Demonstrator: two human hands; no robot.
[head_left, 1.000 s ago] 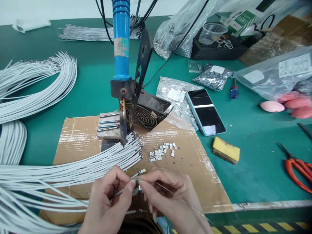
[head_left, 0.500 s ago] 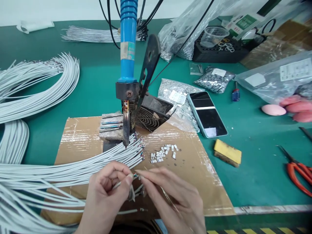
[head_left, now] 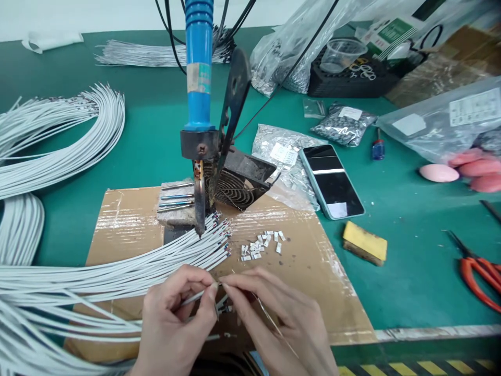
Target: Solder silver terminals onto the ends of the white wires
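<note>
My left hand (head_left: 178, 316) is closed on a white cable (head_left: 192, 298), pinching it near its end between thumb and index finger. My right hand (head_left: 279, 318) meets it at the cable's tip, thumb and index pressed together there; the fingertips mostly hide that tip. A thin solder wire (head_left: 274, 322) runs through my right hand, its free end poking up above the index finger. Just beyond the hands lies a bundle of white cables (head_left: 183, 258) with stripped, coloured ends. Above them a blue-handled soldering iron (head_left: 199, 104) is fixed tip down in a stand.
Small white connector pieces (head_left: 256, 248) lie on the cardboard sheet (head_left: 305, 282). To the right are a phone (head_left: 332, 183), a yellow sponge (head_left: 365, 243) and red-handled scissors (head_left: 479, 277). A dark fan (head_left: 242, 180) sits behind the iron. Coiled cables (head_left: 97, 141) occupy the left.
My fingertips have drawn closer together at the cable's end, covering the coloured wires that showed between them. My left thumb has shifted slightly. The whole view has moved a little.
</note>
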